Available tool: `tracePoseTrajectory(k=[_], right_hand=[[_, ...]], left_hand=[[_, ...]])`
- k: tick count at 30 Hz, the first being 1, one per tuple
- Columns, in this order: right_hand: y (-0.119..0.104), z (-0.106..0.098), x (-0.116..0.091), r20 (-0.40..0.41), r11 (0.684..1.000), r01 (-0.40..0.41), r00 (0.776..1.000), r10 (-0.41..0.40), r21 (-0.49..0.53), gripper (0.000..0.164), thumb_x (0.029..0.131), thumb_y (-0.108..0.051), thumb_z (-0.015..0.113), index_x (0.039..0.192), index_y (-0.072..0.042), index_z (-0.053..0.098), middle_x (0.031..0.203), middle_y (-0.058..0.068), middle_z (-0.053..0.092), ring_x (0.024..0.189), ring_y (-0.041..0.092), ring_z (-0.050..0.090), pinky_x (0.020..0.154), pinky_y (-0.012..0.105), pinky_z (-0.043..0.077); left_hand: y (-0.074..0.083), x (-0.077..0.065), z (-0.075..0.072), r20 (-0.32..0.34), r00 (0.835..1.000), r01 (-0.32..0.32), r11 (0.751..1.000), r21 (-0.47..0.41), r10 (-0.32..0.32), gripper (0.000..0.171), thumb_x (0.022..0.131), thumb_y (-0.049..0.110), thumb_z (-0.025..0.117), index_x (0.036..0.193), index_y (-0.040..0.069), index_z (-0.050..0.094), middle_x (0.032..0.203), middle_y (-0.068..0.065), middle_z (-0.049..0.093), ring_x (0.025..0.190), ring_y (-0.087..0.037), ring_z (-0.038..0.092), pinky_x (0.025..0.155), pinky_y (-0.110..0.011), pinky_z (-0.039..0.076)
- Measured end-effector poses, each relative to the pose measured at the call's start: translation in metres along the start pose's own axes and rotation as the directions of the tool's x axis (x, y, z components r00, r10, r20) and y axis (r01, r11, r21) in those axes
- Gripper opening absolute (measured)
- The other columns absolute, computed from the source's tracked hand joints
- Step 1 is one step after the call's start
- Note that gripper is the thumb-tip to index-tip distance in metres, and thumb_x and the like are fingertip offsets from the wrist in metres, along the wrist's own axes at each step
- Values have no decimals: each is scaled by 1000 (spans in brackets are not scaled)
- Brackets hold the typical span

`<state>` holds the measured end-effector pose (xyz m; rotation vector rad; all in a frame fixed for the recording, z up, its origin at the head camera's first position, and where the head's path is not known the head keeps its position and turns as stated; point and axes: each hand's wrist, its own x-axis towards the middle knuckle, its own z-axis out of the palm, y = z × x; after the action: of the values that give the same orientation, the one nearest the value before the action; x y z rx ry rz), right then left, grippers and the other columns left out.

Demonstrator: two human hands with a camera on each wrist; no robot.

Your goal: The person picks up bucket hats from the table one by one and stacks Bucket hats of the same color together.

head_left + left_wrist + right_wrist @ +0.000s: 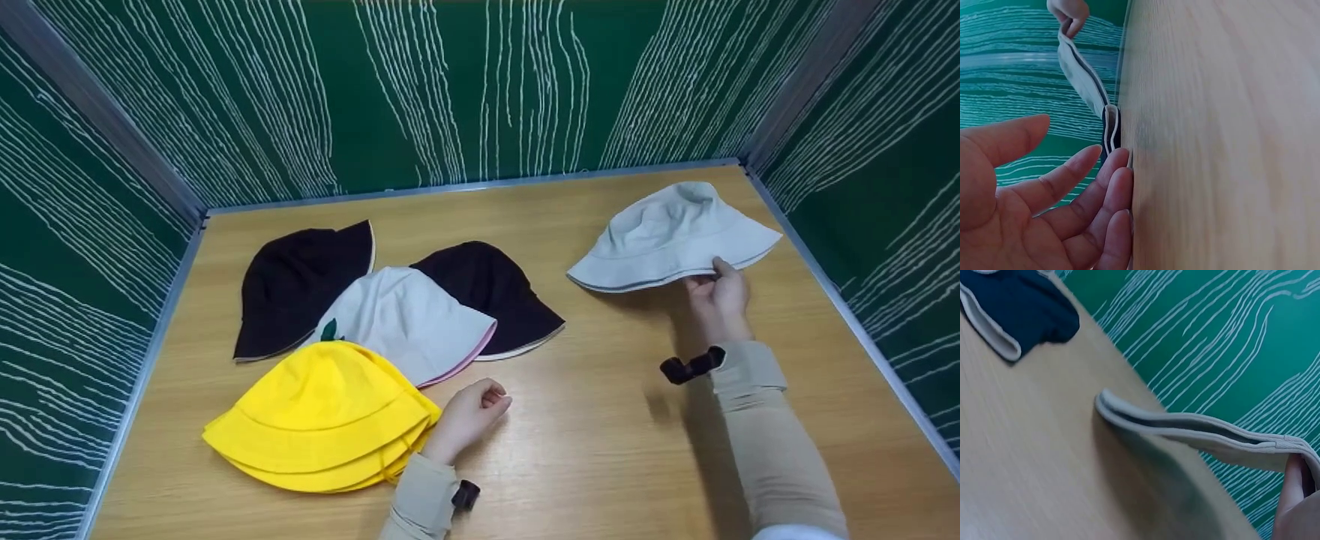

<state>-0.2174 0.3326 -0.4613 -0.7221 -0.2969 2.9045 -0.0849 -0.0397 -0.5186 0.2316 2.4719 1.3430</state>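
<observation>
At the back right of the table, my right hand (720,300) pinches the brim of a pale grey bucket hat (675,232). In the right wrist view the brim of this hat (1196,430) is raised off the table, its two edges lying close together. My left hand (472,416) is beside a stack of yellow bucket hats (322,412) and holds nothing. The left wrist view shows the left hand (1072,208) with its fingers loosely bent and the thumb apart. Behind the yellow stack lies a white bucket hat (405,322) with a pink-edged brim.
A black bucket hat (300,292) lies at the back left, and another black hat (487,292) is partly under the white one. A small green leaf-shaped piece (329,330) shows above the yellow hats. Green walls (465,90) with white lines edge the wooden table (585,435).
</observation>
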Motion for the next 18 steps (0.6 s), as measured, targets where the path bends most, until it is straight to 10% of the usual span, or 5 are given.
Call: tracePoseTrajectory(k=[18], right_hand=[[9, -1, -39, 174, 982, -172, 972, 155, 83, 14, 96, 4, 41, 109, -2, 45, 99, 17, 58, 90, 28, 60, 75, 40, 52]], left_hand=[[2, 0, 0, 4, 1000, 30, 1000, -5, -30, 24, 93, 26, 59, 106, 6, 61, 92, -1, 63, 83, -13, 56, 78, -31, 48]])
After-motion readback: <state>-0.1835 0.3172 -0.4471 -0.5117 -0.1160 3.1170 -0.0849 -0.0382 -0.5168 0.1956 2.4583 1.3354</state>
